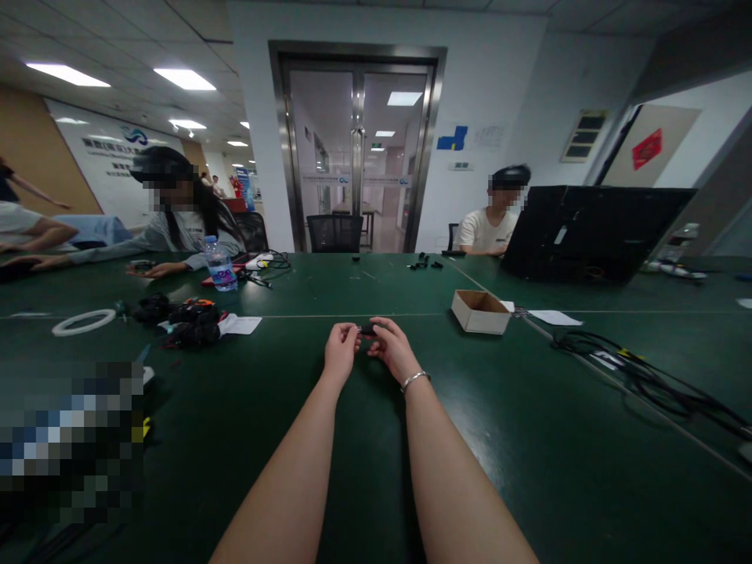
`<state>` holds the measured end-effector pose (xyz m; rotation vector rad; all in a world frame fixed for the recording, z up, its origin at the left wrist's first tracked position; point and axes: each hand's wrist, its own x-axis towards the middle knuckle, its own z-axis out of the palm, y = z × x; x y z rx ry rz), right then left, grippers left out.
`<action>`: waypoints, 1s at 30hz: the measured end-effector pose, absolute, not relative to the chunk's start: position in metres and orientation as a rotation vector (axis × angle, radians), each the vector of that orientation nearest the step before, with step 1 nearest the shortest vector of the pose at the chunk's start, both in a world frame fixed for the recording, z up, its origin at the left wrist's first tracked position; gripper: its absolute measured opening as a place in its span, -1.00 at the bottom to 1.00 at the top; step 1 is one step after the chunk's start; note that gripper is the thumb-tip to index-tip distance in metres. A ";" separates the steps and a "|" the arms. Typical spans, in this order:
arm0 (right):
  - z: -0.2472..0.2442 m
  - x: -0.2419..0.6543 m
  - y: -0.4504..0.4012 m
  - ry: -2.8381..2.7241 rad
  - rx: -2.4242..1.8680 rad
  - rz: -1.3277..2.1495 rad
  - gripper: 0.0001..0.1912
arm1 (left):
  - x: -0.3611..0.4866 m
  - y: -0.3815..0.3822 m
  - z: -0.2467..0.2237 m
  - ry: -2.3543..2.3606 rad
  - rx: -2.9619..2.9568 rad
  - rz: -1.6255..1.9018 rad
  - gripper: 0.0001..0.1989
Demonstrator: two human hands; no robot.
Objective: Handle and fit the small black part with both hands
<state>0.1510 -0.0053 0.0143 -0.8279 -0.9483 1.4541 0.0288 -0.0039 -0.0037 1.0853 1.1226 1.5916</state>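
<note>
Just above the green table, both my hands meet at a small black piece with a silvery end (367,330). My left hand (341,352) pinches its silvery end between thumb and fingertips. On the other side, my right hand (395,350), with a silver bangle at the wrist, grips the black body. The piece lies roughly level between the two hands, partly covered by fingers, and its exact kind is too small to make out. To the right of my hands stands an open cardboard box (482,315); its inside bottom is hidden.
On the left are a tangled black bundle (197,319), a white ring (84,322) and a water bottle (219,265). Black cables (634,368) and a large black monitor (593,231) are on the right. Small black pieces (424,264) lie farther back. Co-workers sit across the table.
</note>
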 end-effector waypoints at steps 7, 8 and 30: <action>0.021 0.152 -0.011 -0.942 -0.825 1.485 -0.75 | 0.021 -0.003 -0.007 1.294 1.338 1.606 -0.75; 0.021 0.152 -0.011 -0.939 -0.828 1.485 -0.75 | 0.020 -0.004 -0.006 1.319 1.346 1.602 -0.73; 0.021 0.152 -0.010 -0.931 -0.831 1.471 -0.80 | 0.019 -0.020 0.012 1.578 1.410 1.490 -0.55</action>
